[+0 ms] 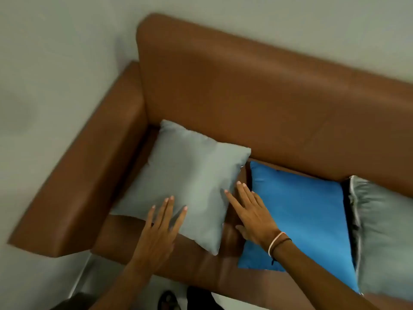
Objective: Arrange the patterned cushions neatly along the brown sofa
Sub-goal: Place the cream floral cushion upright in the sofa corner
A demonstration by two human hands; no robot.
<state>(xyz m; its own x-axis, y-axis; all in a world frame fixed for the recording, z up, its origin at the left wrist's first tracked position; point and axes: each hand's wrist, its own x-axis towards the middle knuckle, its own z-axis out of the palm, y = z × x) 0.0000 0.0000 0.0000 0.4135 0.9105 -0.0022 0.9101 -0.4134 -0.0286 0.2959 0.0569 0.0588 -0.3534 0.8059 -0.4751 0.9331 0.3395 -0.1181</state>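
A pale wall fills the upper left of the frame behind the brown sofa [245, 90], whose armrest [78, 186] runs down the left side. Your left hand [159, 231] lies flat, fingers spread apart, on the lower edge of the grey cushion [187, 175], gripping nothing. Your right hand [252, 211], also flat with fingers apart, rests in the gap just beside that cushion's right edge, its palm overlapping the blue cushion [301, 220]; two thin bands [277, 242] circle the wrist. The grey cushion sits at centre, near the armrest, leaning toward the backrest. Right of the blue one, a second grey cushion [384, 238] touches it at the frame's right edge. The picture is slightly blurred
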